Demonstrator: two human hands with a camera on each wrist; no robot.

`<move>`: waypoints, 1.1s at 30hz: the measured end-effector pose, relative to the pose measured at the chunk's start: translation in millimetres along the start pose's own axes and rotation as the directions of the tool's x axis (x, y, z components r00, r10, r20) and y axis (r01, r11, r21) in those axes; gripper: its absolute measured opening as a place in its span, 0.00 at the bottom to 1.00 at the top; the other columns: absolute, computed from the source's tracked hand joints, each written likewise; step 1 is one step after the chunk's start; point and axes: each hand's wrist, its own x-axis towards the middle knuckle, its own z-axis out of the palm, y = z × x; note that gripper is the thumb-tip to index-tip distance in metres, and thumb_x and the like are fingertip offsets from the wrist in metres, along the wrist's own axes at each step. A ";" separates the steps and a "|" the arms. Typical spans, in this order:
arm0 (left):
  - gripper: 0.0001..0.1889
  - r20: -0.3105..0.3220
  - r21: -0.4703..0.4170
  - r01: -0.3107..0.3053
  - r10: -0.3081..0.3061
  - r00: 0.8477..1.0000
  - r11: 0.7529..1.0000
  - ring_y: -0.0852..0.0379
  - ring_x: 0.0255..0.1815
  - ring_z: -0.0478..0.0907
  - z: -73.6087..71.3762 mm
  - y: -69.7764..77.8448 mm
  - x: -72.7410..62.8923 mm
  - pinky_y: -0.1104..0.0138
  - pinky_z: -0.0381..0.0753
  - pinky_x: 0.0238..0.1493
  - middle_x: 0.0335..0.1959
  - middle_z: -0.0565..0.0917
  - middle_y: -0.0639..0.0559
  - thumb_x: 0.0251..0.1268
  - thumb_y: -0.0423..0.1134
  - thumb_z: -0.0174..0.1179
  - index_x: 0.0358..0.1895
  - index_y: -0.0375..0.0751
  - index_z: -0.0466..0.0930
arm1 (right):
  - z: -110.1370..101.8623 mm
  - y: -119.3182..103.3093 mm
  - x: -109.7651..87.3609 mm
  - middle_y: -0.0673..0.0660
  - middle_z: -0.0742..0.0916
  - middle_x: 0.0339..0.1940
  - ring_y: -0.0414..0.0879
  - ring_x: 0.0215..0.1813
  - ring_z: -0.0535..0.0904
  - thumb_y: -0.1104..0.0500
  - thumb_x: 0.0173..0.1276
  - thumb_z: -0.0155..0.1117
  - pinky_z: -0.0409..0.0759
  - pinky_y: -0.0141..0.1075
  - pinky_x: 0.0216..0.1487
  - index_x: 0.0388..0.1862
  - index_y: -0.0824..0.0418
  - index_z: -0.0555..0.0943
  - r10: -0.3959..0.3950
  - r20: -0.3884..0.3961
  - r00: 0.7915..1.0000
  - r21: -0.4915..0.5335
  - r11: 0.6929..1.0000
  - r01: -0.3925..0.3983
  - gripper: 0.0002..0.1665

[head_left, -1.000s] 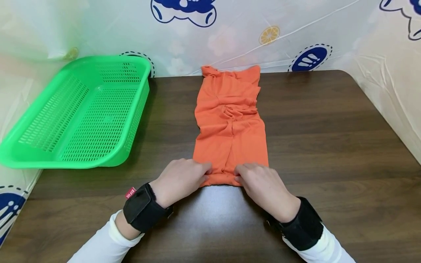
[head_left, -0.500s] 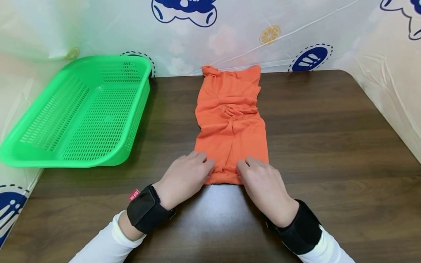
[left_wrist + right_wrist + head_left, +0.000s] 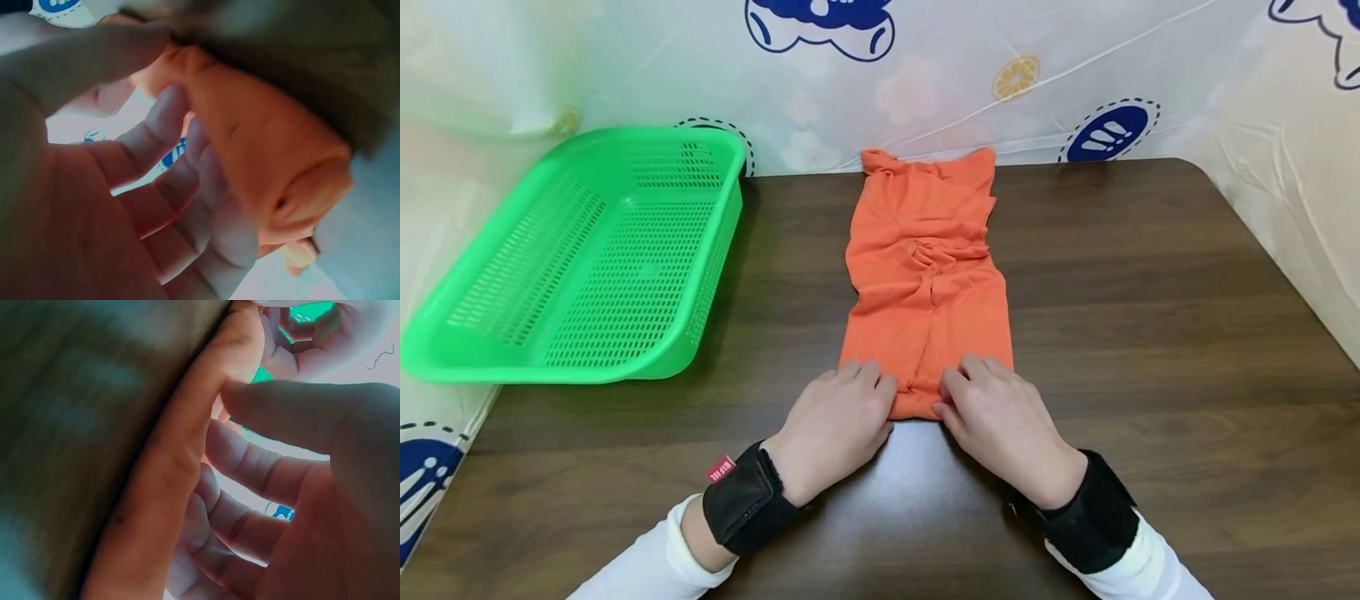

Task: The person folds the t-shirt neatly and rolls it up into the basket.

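Observation:
An orange garment (image 3: 928, 308), folded into a long strip, lies on the table with wrinkles across its middle. Its near edge is rolled over into a narrow band. At the left end of that band my left hand (image 3: 842, 425) holds the cloth with curled fingers. My right hand (image 3: 1007, 421) grips the right end the same way. In the left wrist view, fingers and thumb lie along the rolled cloth (image 3: 269, 144), whose layered end shows. The right wrist view has thumb and fingertips against the roll (image 3: 156, 500). From above, the hands cover the roll's ends.
A green plastic basket (image 3: 580, 375) with perforated walls stands on the left of the brown wooden table (image 3: 1150, 333). A printed plastic sheet (image 3: 925, 75) hangs behind the table's far edge, close to the garment's far end. Both wrists wear black bands.
My left hand has shifted right and slightly nearer to me along the rolled edge. The right hand has made only small movements. The rest of the garment and the basket stay in place.

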 end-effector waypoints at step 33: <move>0.07 -0.048 0.047 0.025 -0.023 0.999 0.999 0.58 0.17 0.69 1.3 -5.7 3.9 0.70 0.59 0.15 0.15 0.69 0.55 0.54 0.32 0.53 0.20 0.45 0.72 | 0.4 3.3 1.7 0.47 0.71 0.17 0.43 0.21 0.66 0.55 0.56 0.65 0.63 0.32 0.24 0.25 0.55 0.77 -0.020 -0.001 1.000 0.010 1.000 0.021 0.07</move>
